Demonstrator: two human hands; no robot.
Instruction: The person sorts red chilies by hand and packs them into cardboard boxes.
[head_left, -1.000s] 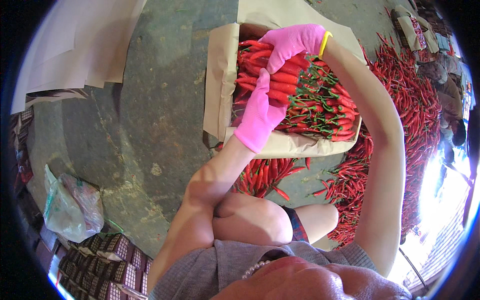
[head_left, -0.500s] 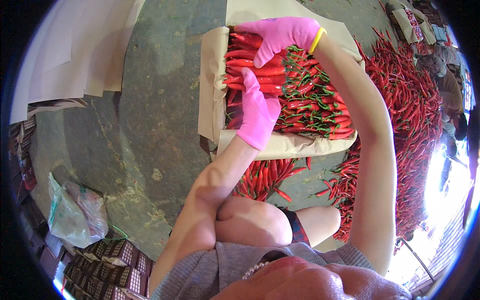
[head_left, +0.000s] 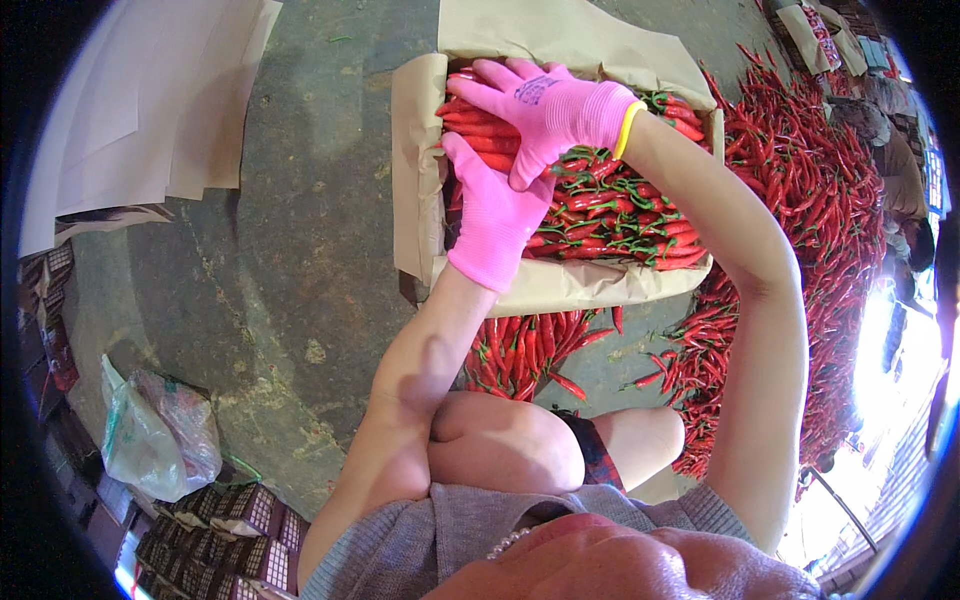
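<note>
A paper-lined box (head_left: 420, 170) in front of me holds rows of red chilies (head_left: 600, 205) with green stems. My right hand (head_left: 545, 110), in a pink glove, lies across the chilies at the box's far left, palm down with fingers spread. My left hand (head_left: 495, 220), gloved in pink too, reaches over the near edge into the left part. Its thumb stretches up against a bunch of chilies (head_left: 485, 130) between the hands. The right thumb overlaps the left hand, and the left hand's other fingers are mostly hidden.
A large heap of loose chilies (head_left: 800, 230) spreads along the right. A smaller pile (head_left: 525, 355) lies between the box and my knees. Paper sheets (head_left: 170, 100) stand at the far left, with a plastic bag (head_left: 160, 435) and crates (head_left: 245, 510) nearer.
Both hands have shifted left with the bunch of chilies. My right hand now spreads flatter over it, and my left thumb has moved toward the box's left wall.
</note>
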